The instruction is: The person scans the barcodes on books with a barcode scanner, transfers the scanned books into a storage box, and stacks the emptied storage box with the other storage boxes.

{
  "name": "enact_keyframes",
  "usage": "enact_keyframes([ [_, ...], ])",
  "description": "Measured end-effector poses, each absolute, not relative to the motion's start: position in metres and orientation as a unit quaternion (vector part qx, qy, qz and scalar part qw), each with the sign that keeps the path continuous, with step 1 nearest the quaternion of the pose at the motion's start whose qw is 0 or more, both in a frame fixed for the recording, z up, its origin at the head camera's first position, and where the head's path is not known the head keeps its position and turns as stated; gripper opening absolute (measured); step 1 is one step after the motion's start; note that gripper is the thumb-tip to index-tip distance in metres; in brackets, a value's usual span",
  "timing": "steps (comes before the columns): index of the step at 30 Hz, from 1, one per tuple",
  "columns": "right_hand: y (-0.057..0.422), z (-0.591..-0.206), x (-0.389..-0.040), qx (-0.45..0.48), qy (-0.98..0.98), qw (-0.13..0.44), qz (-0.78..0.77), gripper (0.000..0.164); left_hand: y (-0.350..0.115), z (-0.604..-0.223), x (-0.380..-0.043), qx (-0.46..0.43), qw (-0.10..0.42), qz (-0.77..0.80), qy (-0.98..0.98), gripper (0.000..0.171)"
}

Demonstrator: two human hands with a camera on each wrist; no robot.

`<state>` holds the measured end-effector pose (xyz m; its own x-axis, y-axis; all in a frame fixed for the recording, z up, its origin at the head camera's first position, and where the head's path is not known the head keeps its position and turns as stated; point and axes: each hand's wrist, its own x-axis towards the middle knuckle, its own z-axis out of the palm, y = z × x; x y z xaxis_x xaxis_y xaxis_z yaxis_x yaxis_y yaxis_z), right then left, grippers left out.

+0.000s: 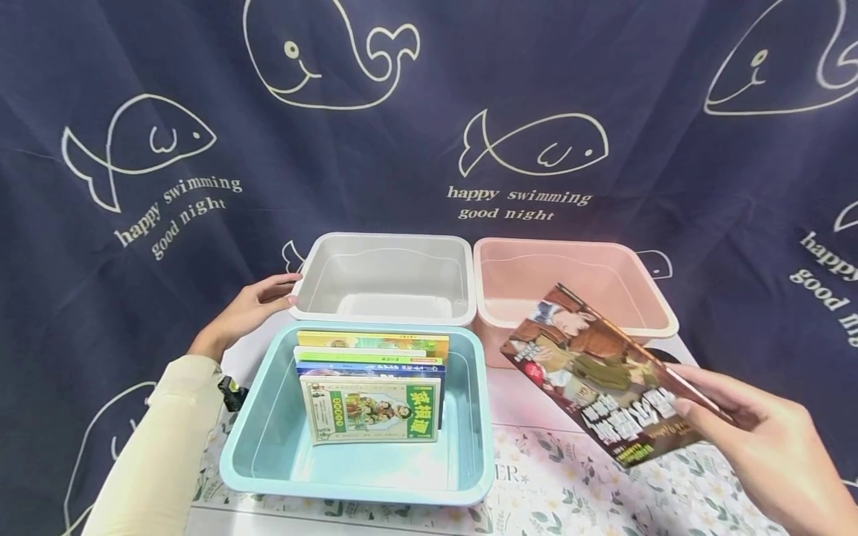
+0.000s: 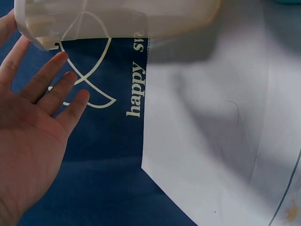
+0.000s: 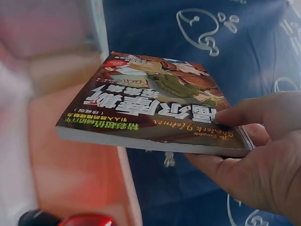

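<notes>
Brown-covered book (image 1: 590,372), pinched at one end between thumb and fingers of the right hand (image 1: 771,424). Held cover up and tilted above a flower-patterned table (image 1: 550,480). Just left of it, a light blue bin (image 1: 375,465) on the table, with several books inside, stood on edge one behind another. At the front of that row, a cream book (image 1: 375,409) with a green panel; behind it, blue, green-and-white and yellow edges. Farther off, the left hand (image 1: 248,309), well apart from the right, with fingers loosely spread at the left rim of a pale grey bin (image 1: 389,275); hard to tell how firm the contact. Beside that bin, a pink bin (image 1: 576,268), partly hidden by the held book. Behind everything, a dark blue curtain (image 1: 375,164) with white whales and fish.
</notes>
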<state>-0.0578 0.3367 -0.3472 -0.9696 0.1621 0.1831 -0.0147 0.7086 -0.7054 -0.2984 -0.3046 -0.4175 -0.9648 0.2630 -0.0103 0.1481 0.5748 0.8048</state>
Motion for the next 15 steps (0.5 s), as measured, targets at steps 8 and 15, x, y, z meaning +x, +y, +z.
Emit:
enact_keyframes([
  [8,0.361,-0.393,-0.044,-0.087,-0.914,0.132,0.374,0.039,-0.302,-0.415,-0.297,0.11,0.063,0.442,0.888,0.066],
  [15,0.38,-0.44,-0.041,-0.089,-0.894,0.132,0.42,0.033,-0.302,-0.416,-0.298,0.105,0.066,0.442,0.888,0.065],
])
